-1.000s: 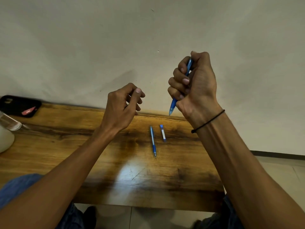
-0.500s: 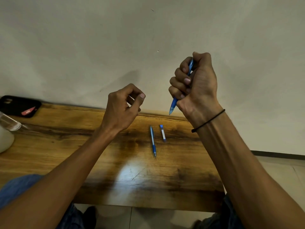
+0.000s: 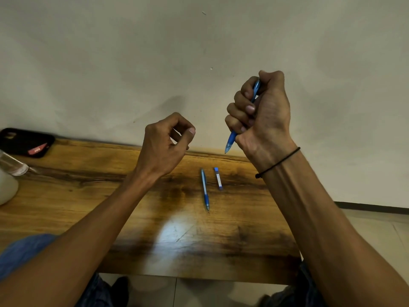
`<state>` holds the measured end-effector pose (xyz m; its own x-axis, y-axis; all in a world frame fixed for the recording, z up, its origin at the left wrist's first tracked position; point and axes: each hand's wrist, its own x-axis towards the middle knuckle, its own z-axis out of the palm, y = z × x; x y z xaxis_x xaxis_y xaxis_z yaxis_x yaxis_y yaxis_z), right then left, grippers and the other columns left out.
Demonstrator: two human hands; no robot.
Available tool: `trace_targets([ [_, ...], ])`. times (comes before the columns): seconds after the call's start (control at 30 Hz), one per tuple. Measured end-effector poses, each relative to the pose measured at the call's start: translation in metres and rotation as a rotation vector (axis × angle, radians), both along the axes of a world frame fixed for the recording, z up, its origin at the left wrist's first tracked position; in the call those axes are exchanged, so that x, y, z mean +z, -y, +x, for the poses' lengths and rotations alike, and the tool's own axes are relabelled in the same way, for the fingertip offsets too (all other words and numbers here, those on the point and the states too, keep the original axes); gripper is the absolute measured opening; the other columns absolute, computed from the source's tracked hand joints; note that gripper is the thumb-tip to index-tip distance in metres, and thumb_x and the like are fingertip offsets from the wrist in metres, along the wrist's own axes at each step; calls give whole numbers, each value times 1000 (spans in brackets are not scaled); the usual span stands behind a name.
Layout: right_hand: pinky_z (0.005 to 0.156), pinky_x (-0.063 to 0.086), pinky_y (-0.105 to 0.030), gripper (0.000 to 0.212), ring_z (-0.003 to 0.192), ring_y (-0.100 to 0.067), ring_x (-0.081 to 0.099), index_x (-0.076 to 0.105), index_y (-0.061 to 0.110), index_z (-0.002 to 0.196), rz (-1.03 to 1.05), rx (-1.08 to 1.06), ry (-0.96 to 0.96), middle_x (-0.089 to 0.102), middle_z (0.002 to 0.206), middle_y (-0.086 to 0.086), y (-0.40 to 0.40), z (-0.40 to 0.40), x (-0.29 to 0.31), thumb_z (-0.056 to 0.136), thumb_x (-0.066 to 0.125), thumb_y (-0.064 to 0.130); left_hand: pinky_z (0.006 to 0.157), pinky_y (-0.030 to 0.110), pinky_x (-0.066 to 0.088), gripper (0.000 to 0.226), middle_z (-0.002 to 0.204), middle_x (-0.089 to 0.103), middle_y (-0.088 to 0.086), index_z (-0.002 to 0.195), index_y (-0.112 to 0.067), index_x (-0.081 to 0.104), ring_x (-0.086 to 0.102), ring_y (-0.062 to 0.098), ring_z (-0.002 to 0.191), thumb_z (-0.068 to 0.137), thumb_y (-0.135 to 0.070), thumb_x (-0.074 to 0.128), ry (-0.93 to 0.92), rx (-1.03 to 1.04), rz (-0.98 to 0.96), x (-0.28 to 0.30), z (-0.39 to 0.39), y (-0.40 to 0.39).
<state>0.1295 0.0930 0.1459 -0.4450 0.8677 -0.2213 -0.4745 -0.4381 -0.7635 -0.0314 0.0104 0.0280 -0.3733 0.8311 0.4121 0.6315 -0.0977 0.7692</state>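
The head view shows both hands raised above the wooden table (image 3: 88, 196), in front of the pale wall behind it. The right hand (image 3: 263, 116) is above the table's far edge, its fingers (image 3: 241, 98) curled tightly round a blue pencil (image 3: 230, 140). The pencil stands steeply, with its tip pointing down toward the table and not touching it. A black band (image 3: 277, 162) circles that wrist.

The left hand (image 3: 163, 147) is also over the far edge and well apart from the right. Its fingers are curled in and the thumb tip is close to the forefinger. Whether something thin is pinched there cannot be told.

Near the middle of the table, a second blue pencil (image 3: 205, 189) lies flat just beside a small blue-capped tube (image 3: 218, 178). A black case (image 3: 24, 141) lies at the table's far left corner, with a clear bottle (image 3: 13, 165) and a white vessel (image 3: 6, 188) at its left edge.
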Motion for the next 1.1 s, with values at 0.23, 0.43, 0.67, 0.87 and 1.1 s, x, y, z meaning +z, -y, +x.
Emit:
trace_targets([
  [0.23,38,15,-19,48,40,-10,15,37,15,62,12,0,-2,24,49,4,-1,0,0,106,36,36,63,19,61,6,90,66,-26,101,-25,68,71,3,78,100,-19,70,-8,-12,3,1,1,0],
  [0.43,38,16,-19,49,39,-10,16,38,15,62,21,7,-1,24,48,4,-1,0,0,106,36,36,64,22,62,3,90,66,-25,103,-20,70,72,5,77,100,-18,70,-7,-12,4,0,0,0],
  [0.67,39,15,-19,48,40,-10,15,37,16,61,28,-1,-2,24,49,4,-2,0,1,105,36,35,64,31,64,5,90,67,-25,101,-23,69,72,6,77,99,-18,70,7,-20,4,0,0,1],
  [0.87,39,15,-19,49,40,-10,14,39,15,61,38,7,6,24,49,4,-1,-1,1,105,37,36,64,40,65,4,89,68,-35,100,-27,69,72,5,77,99,-23,69,25,-17,-21,-1,-1,2],
  [1.1,39,15,-19,48,40,-10,14,38,15,62,35,10,-15,24,48,4,0,-1,1,105,36,37,64,40,64,5,89,67,-36,100,-29,68,72,6,77,99,-24,69,34,-21,-29,-1,-1,2],
])
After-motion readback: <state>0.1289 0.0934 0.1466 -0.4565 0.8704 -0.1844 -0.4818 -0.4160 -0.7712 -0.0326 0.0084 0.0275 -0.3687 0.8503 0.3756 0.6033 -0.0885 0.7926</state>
